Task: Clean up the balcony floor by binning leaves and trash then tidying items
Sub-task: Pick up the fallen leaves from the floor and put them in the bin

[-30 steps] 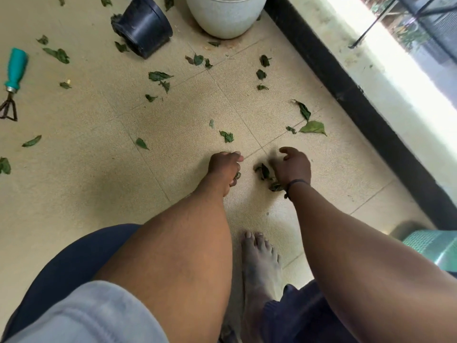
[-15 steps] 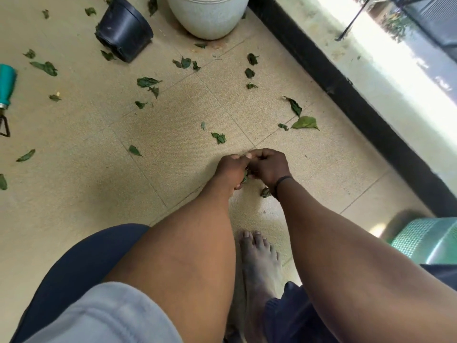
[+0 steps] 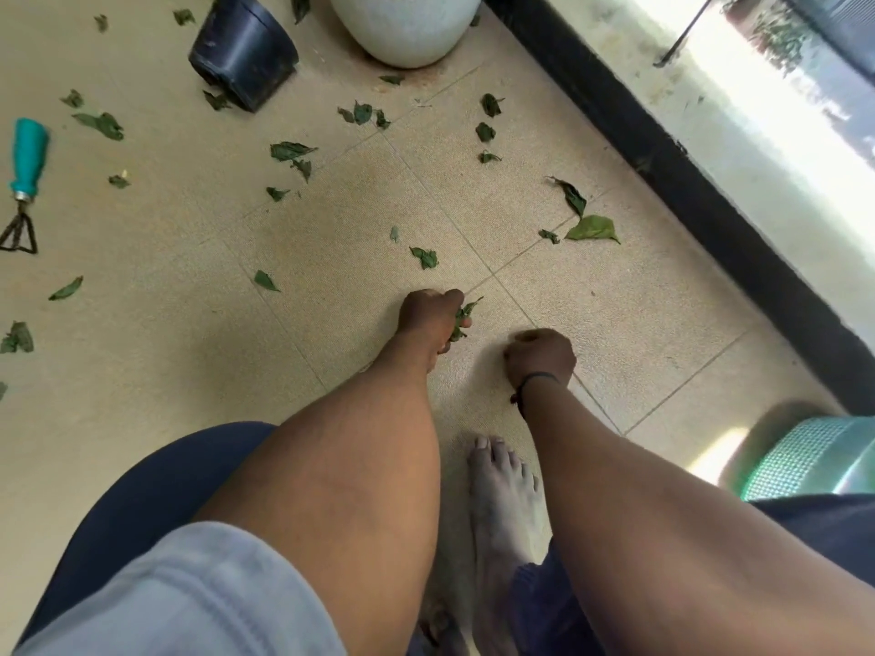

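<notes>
I note the hands have parted since a moment ago: left hand [image 3: 428, 319] now clutches the gathered leaves [image 3: 461, 319] above mid-floor, right hand [image 3: 540, 357] curled, apparently empty, so binning can follow.

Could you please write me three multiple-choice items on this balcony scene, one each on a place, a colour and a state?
1. Where does the black pot lie?
A. beside the white planter
B. by the bare foot
C. on the ledge

2. What colour is the hand rake handle?
A. red
B. teal
C. yellow

3. What is the left hand doing?
A. lying flat
B. gripping leaves
C. holding the rake

Answers: 1 A, it lies tipped, left of the planter; 2 B, the grip is teal; 3 B, leaves poke from its curled fingers.
</notes>
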